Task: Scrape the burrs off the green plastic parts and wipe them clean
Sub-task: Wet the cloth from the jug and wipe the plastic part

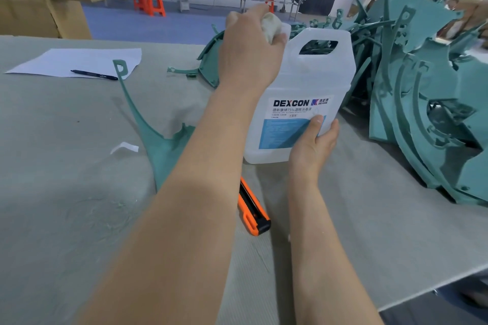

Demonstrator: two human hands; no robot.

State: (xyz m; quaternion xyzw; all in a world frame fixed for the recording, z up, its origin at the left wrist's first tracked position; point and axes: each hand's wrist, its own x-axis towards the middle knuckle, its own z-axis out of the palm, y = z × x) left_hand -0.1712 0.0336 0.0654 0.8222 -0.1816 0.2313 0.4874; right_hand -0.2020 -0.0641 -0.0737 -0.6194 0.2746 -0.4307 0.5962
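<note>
Cream-coloured cloth [270,26], wadded, gripped in the left hand [250,53] and held against the top of the jug, at upper centre of the frame. Right hand [315,140], at centre right: thumb on the blue-and-white label, fingers wrapped round the lower side of the jug.

Translucent white plastic jug [303,82], upright on the bench [66,206], moulded handle opening at its top, label reading DEXCON.

Orange-and-black utility knife [252,210], flat on the bench below the jug, partly hidden by the left forearm.

Green plastic part [158,145], single, lying flat at centre left, one long thin arm reaching toward the upper left and ending in a small loop.

Heap of green plastic parts [412,103], filling the right side of the frame, behind and beside the jug.

White sheet of paper [79,60] with a black pen [93,74] on it, upper left. Small white scrap [124,147], left of the single part.
</note>
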